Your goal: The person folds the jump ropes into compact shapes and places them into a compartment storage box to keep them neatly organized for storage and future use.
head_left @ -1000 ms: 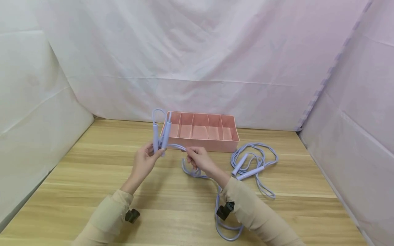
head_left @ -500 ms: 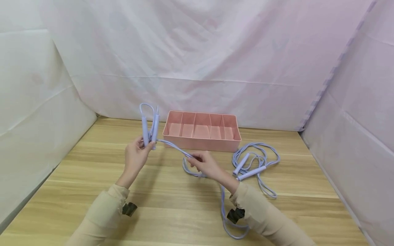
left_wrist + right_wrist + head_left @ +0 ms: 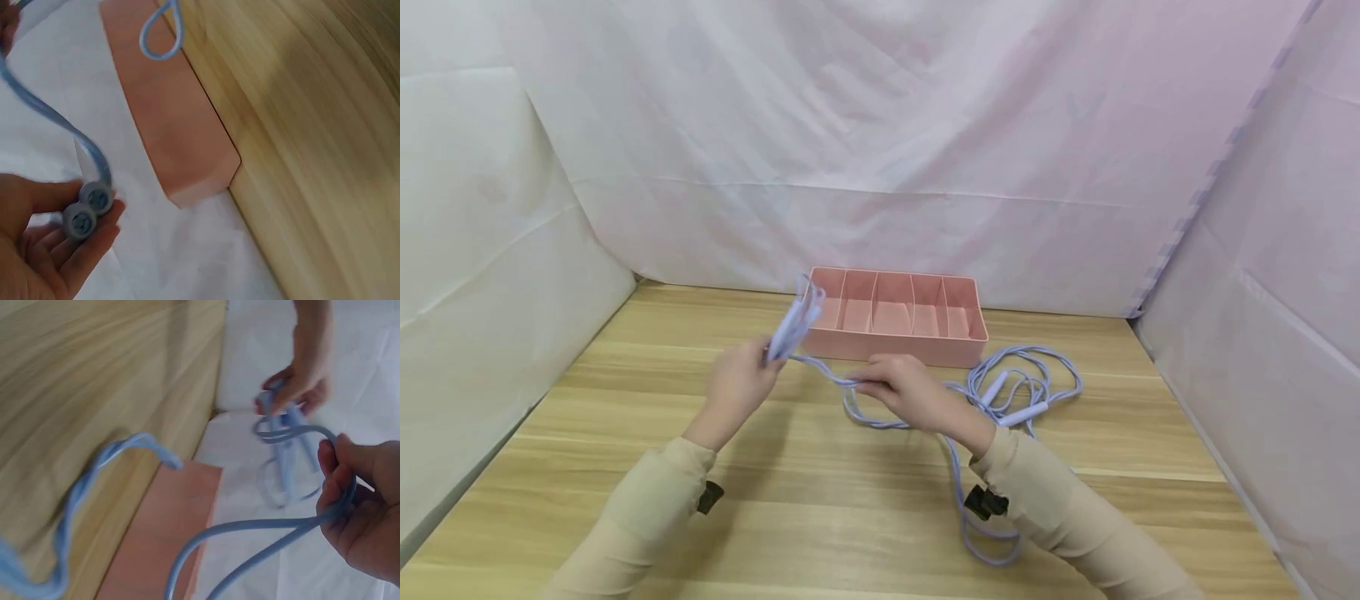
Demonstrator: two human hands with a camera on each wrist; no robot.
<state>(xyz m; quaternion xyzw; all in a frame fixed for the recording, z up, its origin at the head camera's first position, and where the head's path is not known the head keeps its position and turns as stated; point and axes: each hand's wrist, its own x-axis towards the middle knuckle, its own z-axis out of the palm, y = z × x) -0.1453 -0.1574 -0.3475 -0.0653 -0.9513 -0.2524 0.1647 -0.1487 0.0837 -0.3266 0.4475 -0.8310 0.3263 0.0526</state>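
My left hand grips both handles of a light blue jump rope, pinched side by side. They are blurred and lean to the right in the head view. In the left wrist view, the handle ends show between thumb and fingers. My right hand holds the doubled cord of the same rope; the right wrist view shows the cord running through curled fingers. The rest of this rope trails over the table under my right forearm. A second light blue jump rope lies loosely coiled on the right.
Behind the hands stands a pink divided box with several compartments, nothing visible in them. The wooden table is bordered by white cloth at the back and both sides.
My left hand went left, then came back a little, and the handles tipped from upright to leaning right. My right hand moved slightly rightward with the cord, and the trailing loop shifted right.
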